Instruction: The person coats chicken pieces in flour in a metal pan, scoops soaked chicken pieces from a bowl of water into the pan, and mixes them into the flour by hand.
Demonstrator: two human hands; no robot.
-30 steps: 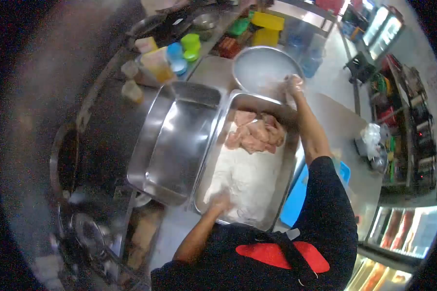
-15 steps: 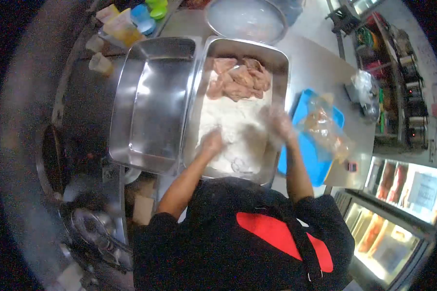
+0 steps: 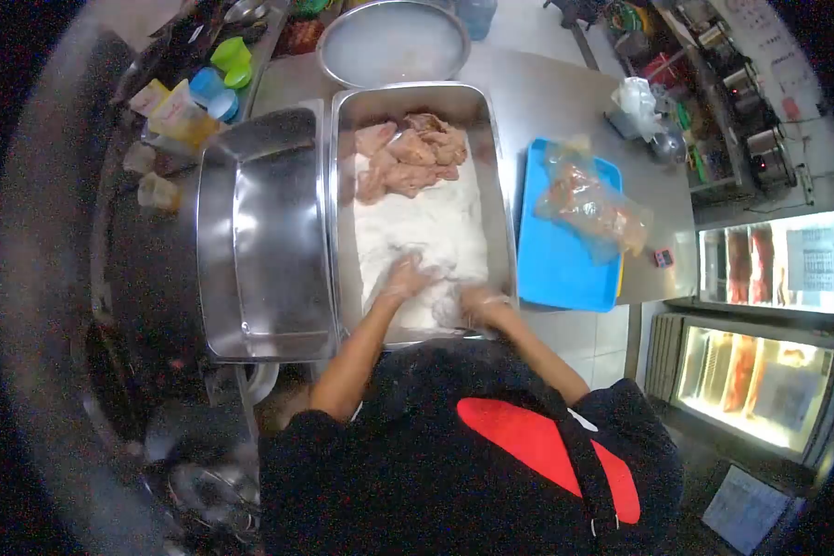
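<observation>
Both of my hands are at the near end of a deep steel tray, down at the white flour spread over its bottom. My left hand touches the flour with its fingers a little apart. To its right, my right hand points down into the flour by the near right corner, and its fingers are partly hidden. A thin clear glove seems to cover each hand. Several pieces of raw chicken are heaped on the flour at the tray's far end, away from both hands.
A second steel tray stands directly left. Right of the flour tray, a blue tray carries a clear plastic bag with something orange-brown inside. Behind is a round metal basin of whitish liquid. Lit display fridges stand at the right.
My right hand has come down from above the tray's right side to the flour near the front. The left hand stays low at the flour. The camera view has shifted; the chicken lies as before.
</observation>
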